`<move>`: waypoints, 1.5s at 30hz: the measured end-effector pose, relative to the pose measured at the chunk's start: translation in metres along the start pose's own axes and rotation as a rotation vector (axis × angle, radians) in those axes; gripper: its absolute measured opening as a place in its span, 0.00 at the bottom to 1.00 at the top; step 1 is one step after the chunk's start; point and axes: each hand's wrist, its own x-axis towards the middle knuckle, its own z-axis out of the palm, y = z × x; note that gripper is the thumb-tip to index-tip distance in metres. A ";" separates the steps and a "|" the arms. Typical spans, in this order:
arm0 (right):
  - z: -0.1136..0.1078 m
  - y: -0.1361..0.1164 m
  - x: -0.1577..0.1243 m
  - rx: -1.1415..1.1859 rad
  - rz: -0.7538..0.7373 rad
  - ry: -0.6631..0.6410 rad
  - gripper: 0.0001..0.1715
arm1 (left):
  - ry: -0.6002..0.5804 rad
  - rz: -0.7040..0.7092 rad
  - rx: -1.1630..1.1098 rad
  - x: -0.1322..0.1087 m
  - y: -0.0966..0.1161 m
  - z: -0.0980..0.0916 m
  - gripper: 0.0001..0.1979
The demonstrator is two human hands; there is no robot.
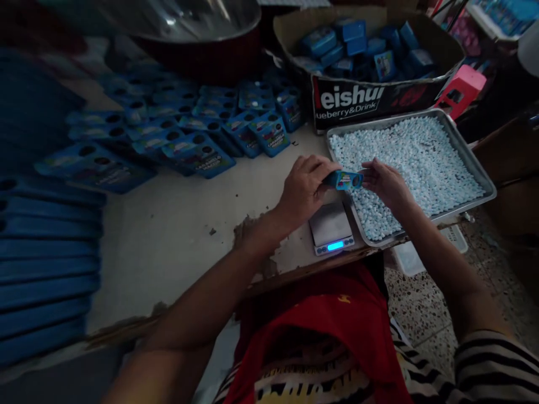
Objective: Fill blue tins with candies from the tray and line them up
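Note:
A small blue printed packet [348, 180] is held sideways above the table, between the scale and the metal tray. My left hand [306, 182] is closed around its left end. At the packet's right end are the fingertips of my right hand [387, 182], curled together; whether they hold anything is hidden. Below my left hand stands a small digital scale [331, 224] with a lit blue display and a bare plate. Beneath my right hand lies the metal tray [490, 193], spread with many small pale-blue and white candies [421, 151].
Rows of blue packets [202, 154] stand at the back left, with stacked blue packs [46, 264] along the left edge. Behind the tray is a cardboard box [345, 101] of blue packets. A large metal bowl [202, 22] and a pink plastic object [463, 90] are also behind.

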 end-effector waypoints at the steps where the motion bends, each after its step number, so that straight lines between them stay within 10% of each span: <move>1: 0.005 0.001 0.008 0.124 0.068 0.006 0.23 | -0.001 0.060 0.056 0.018 0.001 -0.003 0.16; 6: 0.015 0.001 0.033 0.501 0.226 -0.049 0.28 | -0.030 0.217 0.139 0.075 0.008 -0.001 0.18; 12: 0.010 0.007 0.035 0.613 0.425 -0.004 0.29 | 0.006 0.167 0.200 0.071 -0.002 0.019 0.18; 16: 0.010 -0.001 0.029 0.649 0.477 -0.012 0.25 | 0.180 -0.060 0.010 0.053 -0.015 0.031 0.11; 20: 0.008 -0.012 0.020 0.603 0.444 -0.009 0.16 | 0.332 -0.394 -0.399 0.019 -0.021 0.030 0.28; 25: 0.003 -0.013 0.017 0.511 0.293 -0.050 0.16 | 0.278 -0.668 -0.663 -0.055 0.009 0.011 0.27; 35: 0.000 -0.005 0.025 0.228 0.135 -0.104 0.11 | 0.276 -0.690 -0.703 -0.115 0.027 0.036 0.38; 45: -0.014 -0.004 0.045 0.136 0.068 -0.150 0.07 | 0.457 -0.808 -0.324 -0.163 0.006 -0.047 0.26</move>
